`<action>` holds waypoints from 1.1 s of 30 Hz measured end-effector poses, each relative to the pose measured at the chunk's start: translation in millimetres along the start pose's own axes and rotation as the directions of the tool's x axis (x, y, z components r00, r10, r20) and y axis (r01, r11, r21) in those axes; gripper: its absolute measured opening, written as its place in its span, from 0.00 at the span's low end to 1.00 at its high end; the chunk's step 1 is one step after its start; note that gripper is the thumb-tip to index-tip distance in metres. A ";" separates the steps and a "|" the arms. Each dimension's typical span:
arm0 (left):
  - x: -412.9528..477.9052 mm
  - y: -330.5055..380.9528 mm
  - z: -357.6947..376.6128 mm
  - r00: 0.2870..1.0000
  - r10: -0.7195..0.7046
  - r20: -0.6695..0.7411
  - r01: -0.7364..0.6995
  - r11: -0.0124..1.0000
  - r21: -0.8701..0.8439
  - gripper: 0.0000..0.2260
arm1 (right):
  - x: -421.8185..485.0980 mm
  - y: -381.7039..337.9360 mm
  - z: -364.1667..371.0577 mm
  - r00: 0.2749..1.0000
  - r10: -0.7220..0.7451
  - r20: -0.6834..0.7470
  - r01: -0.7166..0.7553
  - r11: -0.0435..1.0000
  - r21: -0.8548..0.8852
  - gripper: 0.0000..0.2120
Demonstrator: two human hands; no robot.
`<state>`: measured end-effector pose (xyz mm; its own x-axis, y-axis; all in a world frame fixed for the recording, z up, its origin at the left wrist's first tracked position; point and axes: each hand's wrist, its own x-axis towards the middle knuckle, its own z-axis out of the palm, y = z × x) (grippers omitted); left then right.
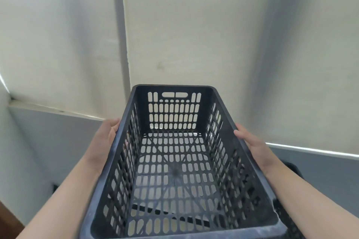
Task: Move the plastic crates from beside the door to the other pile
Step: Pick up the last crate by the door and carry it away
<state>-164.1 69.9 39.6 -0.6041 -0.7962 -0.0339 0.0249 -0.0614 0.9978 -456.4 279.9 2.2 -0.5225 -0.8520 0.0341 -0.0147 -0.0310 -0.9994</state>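
An empty black plastic crate (174, 225) with slotted walls and floor fills the lower middle of the head view, held up in the air and tilted away from me. My left hand (105, 136) grips its left long rim, fingers wrapped under the edge. My right hand (250, 141) grips the right long rim, thumb on top. Part of another black crate (291, 169) shows below at the right, behind my right forearm. Dark crate edges also show through the held crate's floor slots.
A pale wall (194, 25) with roller blinds stands right ahead, with a vertical frame strip (121, 25) between the panels. A grey lower wall (48, 141) runs beneath the blinds. A brown surface (5, 221) shows at the bottom left corner.
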 end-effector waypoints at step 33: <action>-8.0 -67.6 358.6 0.932 -0.117 0.342 0.142 0.989 -0.048 0.24 | -183.0 8.0 -340.2 0.918 0.071 -0.390 -0.114 0.990 -0.088 0.15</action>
<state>-446.6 296.2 -7.2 -0.8387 -0.5292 -0.1287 -0.0225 -0.2024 0.9790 -650.9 613.3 -13.3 -0.8135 -0.5802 -0.0407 -0.0303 0.1121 -0.9932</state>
